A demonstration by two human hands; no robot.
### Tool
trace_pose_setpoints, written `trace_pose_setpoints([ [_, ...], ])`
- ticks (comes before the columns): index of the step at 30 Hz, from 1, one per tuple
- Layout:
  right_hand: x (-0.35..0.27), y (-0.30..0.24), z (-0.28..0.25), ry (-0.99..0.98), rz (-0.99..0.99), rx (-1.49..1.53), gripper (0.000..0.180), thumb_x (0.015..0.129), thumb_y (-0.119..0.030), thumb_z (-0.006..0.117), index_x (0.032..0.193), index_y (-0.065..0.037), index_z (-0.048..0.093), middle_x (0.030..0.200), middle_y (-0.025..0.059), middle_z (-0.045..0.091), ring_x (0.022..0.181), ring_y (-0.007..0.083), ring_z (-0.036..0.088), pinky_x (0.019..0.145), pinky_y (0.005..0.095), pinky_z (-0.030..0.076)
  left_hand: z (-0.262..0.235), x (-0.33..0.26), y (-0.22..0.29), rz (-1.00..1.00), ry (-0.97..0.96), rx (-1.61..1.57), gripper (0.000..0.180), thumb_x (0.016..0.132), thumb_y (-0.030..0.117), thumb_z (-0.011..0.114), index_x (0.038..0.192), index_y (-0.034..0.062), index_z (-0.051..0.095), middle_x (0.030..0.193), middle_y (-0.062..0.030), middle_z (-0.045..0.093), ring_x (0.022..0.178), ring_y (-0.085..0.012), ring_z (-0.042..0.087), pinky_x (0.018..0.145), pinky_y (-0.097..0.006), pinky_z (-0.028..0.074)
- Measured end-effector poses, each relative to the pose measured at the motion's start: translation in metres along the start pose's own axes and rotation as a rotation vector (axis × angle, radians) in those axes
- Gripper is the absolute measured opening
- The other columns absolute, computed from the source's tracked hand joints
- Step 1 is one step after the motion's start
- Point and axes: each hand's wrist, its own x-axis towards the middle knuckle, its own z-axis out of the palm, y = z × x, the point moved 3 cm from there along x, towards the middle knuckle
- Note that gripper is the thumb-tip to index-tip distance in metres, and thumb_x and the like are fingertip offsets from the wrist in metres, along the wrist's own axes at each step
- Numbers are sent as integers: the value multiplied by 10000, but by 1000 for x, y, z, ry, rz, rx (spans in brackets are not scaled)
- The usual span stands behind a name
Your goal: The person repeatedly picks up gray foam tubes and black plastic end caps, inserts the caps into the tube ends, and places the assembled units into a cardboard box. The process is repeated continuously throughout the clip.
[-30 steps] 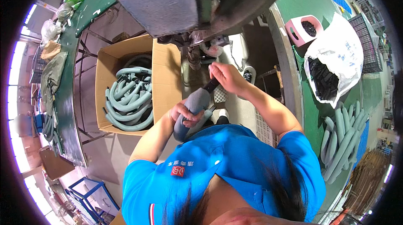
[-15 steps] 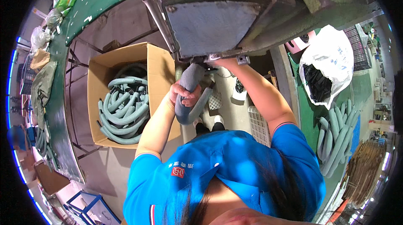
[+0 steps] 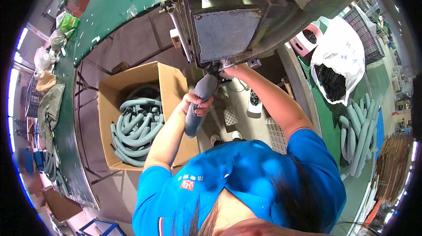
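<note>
My left hand (image 3: 198,105) is closed around a grey foam-covered tube (image 3: 205,87), its fingers wrapped over the front. The tube's upper end reaches up to the underside of a heavy press-like machine (image 3: 227,33). Its lower part hangs below my fist. Under the machine head, close to the tube's upper end, is my right hand (image 3: 234,71). The fingers of that hand are hidden by the machine, so whatever they hold does not show.
A cardboard box (image 3: 173,82) of grey foam tubes stands at left on the floor. To the right, a green table (image 3: 327,124) bears a white sack (image 3: 345,51) of black pieces and a pile of grey tubes (image 3: 360,130). A patterned-topped stool or pedal (image 3: 231,116) sits below.
The tube's lower part, earlier curved into a U with its free end rising to the right, now hangs down below my left hand. My right hand stays under the machine. The whole view has shifted slightly.
</note>
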Motion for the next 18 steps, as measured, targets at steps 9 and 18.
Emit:
trace_pose_setpoints([
  [9, 6, -30, -23, -269, 313, -23, 475, 940, -468, 381, 1014, -52, 597, 1031, 147, 634, 946, 282, 579, 843, 412, 436, -45, 23, -20, -84, -467, -179, 434, 677, 124, 646, 1093, 80, 529, 593, -42, 454, 418, -136, 464, 391, -256, 395],
  [18, 1, -49, -41, -181, -105, -238, 279, 886, -281, 445, 959, -47, 579, 979, 162, 620, 906, 303, 576, 838, 417, 437, -48, 15, -10, -24, -334, -220, 505, 692, 121, 638, 1176, 97, 497, 632, -57, 461, 436, -146, 476, 409, -267, 406],
])
